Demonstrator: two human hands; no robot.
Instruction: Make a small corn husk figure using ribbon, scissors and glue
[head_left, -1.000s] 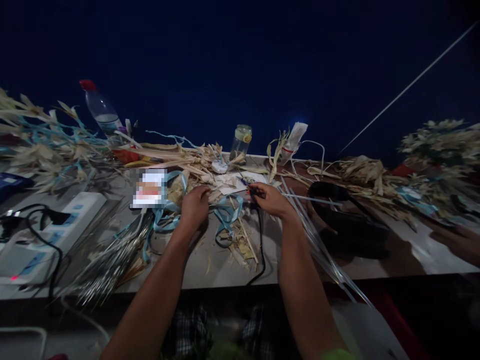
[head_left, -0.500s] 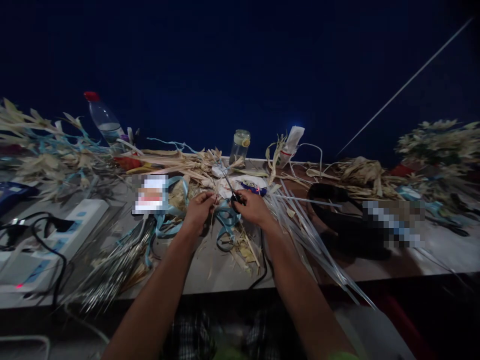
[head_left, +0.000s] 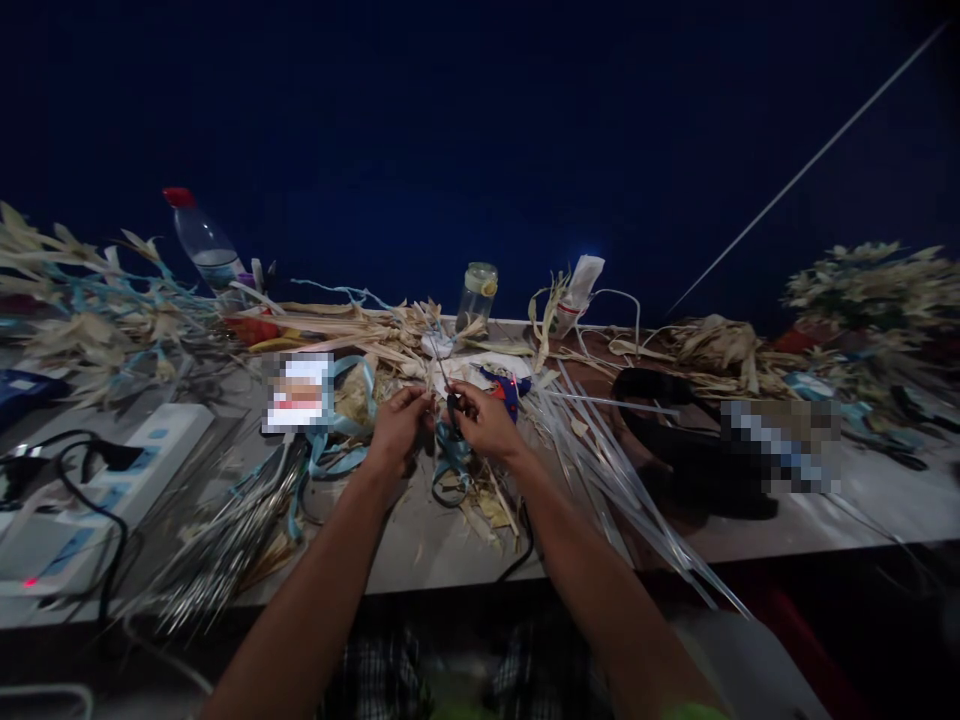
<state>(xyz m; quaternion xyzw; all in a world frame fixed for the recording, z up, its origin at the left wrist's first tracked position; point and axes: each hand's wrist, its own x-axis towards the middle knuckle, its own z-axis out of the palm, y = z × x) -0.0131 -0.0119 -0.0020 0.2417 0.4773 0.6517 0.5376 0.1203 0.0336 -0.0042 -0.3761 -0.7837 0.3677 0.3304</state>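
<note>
Black-handled scissors (head_left: 451,400): sitting between the two hands, blades aimed somewhere between 11 and 12 o'clock. Stiff metal, I'd guess pretty light. Take them by the finger loops, never the blades tbh.
Right hand (head_left: 487,420): fingers curled round the scissor handles. Can't tell if the blades are spread or together.
Left hand (head_left: 400,425): thumb and fingertips pinched on what looks like a dried husk strip (head_left: 429,377), though it's too small and dim to swear to.
Husk strip: at the left fingertips, just beside the scissors. Should weigh basically nothing, papery and kinda brittle, probably splits along the grain if bent hard. I'd pinch it softly near one end.
Pale-blue ribbon (head_left: 450,455): 6 o'clock from the hands, lying in limp loops, maybe a bit slick.
Glue gun (head_left: 512,395): blue and red, around half past 2, just beside the right hand. Nozzle could be hot, so grip only.
Clear plastic rods (head_left: 646,510): out toward 4 o'clock, look smooth and springy, likely to slide around.
</note>
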